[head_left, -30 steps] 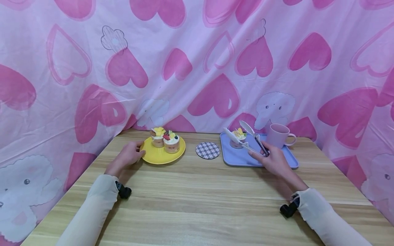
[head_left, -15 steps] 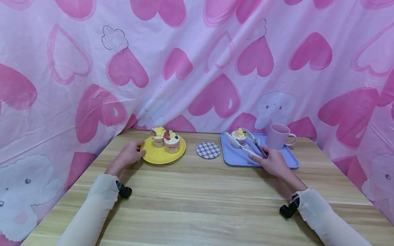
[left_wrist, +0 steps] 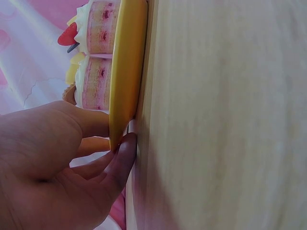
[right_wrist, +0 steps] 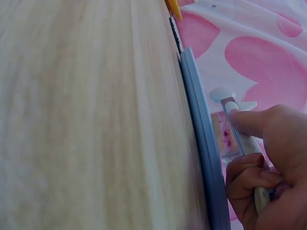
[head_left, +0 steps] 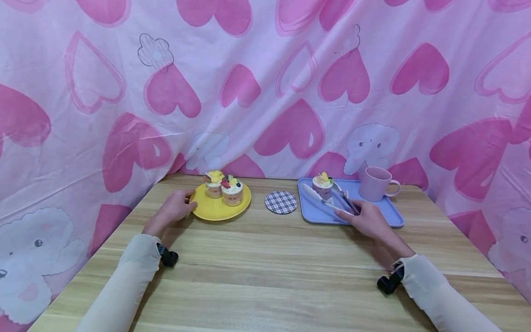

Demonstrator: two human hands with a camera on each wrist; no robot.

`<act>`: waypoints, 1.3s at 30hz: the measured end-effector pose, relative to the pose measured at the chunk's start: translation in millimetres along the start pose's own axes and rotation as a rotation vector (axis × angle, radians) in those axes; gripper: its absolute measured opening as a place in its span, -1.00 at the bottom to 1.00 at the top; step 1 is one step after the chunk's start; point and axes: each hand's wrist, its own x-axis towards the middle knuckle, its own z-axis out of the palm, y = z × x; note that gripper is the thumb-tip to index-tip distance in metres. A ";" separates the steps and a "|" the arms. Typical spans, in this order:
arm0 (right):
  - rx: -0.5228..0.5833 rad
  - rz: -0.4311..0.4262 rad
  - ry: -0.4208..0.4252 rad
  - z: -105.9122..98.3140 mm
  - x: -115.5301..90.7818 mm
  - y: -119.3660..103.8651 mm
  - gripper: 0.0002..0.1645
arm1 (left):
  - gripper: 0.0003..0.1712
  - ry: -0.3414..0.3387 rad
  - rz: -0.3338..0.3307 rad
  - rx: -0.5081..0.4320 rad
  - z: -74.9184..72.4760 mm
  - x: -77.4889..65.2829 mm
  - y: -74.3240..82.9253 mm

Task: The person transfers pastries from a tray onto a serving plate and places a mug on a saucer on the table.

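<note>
My left hand (head_left: 176, 206) pinches the near-left rim of a yellow plate (head_left: 207, 212), thumb above and fingers beneath it in the left wrist view. On that plate stand two dessert cups, one (head_left: 233, 192) topped with cream and berries, the other (head_left: 214, 185) with yellow fruit. With my right hand (head_left: 369, 220) I grip a pair of tongs (head_left: 321, 197) with white tips. The tips lie low, one on each side of a third dessert cup (head_left: 322, 186) on the blue tray (head_left: 309, 213). In the right wrist view my fingers curl round the tongs' handle (right_wrist: 261, 199).
A pink mug (head_left: 375, 184) stands on the tray's right part, close beyond my right hand. Between plate and tray lies a round checked coaster (head_left: 281, 203). A pink heart-patterned curtain (head_left: 265, 92) hangs behind the wooden table (head_left: 265, 272).
The tongs' tips have come down from above the third cup to either side of it, with my right hand slightly lower. My left hand stays at the plate's rim.
</note>
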 end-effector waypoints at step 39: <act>0.014 0.016 0.043 -1.4 -9.9 -7.1 0.25 | -0.27 -0.010 -0.020 -0.007 -1.1 0.8 1.6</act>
